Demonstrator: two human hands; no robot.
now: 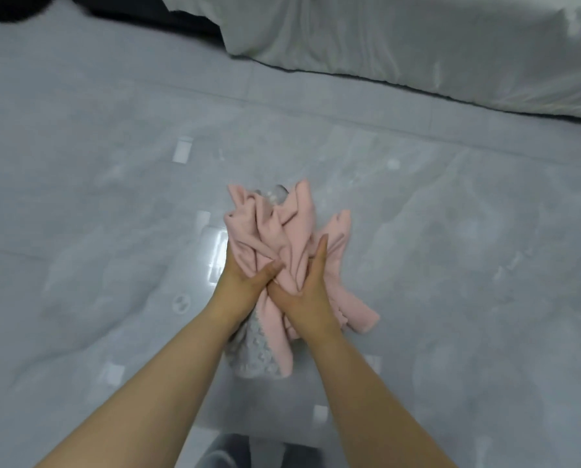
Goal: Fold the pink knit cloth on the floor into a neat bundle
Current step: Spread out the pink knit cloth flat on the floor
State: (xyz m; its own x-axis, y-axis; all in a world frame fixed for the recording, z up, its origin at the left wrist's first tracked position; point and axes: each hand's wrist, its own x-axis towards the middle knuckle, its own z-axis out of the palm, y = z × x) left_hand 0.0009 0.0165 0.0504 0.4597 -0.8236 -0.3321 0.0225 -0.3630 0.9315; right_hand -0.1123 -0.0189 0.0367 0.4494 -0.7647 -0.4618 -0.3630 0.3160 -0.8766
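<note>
Worked over a glossy grey tiled floor [79,214]. Clamped the crumpled pink knit cloth [275,231] from the left with the left grip [248,285], thumb across the front, probably to stop the gathered folds spilling. Closed the right grip [302,298] on the same bunch just beside, forefinger laid straight up a fold, likely to steady it. Held the cloth gathered at mid-frame, above the floor; could not tell whether the grey lace-patterned fabric [258,356] hanging beneath touched it. Judged far from neat, with loose ends splaying up and rightward. Kept well apart from the rumpled white bedding [417,45], upper right.
</note>
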